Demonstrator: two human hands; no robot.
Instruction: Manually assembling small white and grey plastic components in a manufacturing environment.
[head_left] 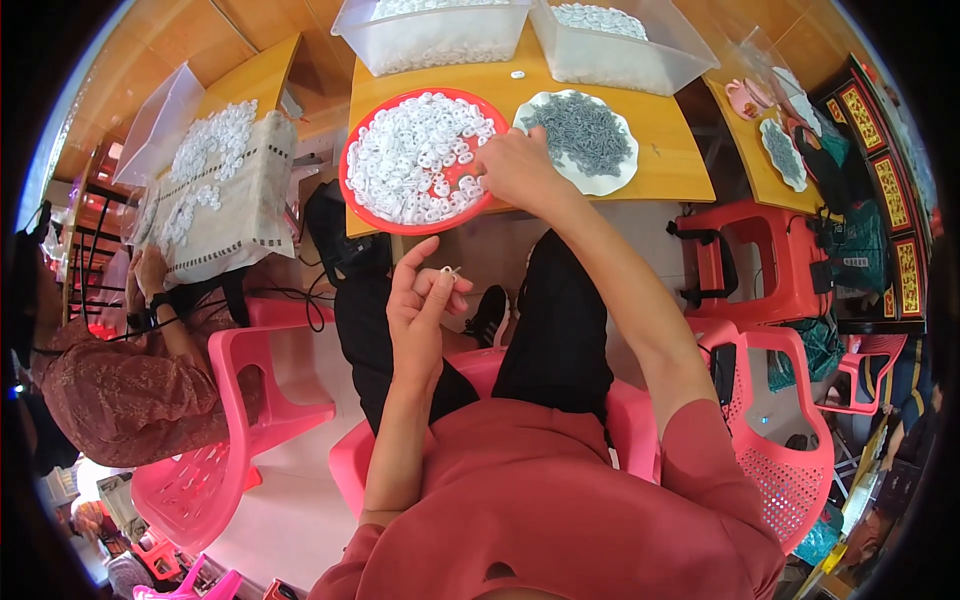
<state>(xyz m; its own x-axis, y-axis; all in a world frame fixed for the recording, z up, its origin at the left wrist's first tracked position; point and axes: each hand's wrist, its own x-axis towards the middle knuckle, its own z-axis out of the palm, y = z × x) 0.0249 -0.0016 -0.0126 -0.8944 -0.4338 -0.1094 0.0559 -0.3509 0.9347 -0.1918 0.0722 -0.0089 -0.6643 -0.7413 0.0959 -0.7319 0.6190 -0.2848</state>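
Observation:
My left hand (418, 310) is raised over my lap, below the red round tray (352, 205). Its thumb and fingers pinch a small white plastic piece (449, 271), from which a thin grey pin seems to stick out. My right hand (523, 172) reaches over the tray's right rim, fingers bent down at the white pieces (415, 150) heaped there. Its fingertips are partly hidden, so what they pinch, if anything, does not show. Right of it stands a white scalloped plate (607, 183) piled with small grey screw-like pins (578, 132).
Two clear plastic bins (440, 50) (625, 68) of white pieces stand at the table's back. One loose white piece (517, 75) lies before them. At the left, another person (150, 395) sits by a cloth-covered table (235, 200) with white pieces. A red stool (755, 255) stands right.

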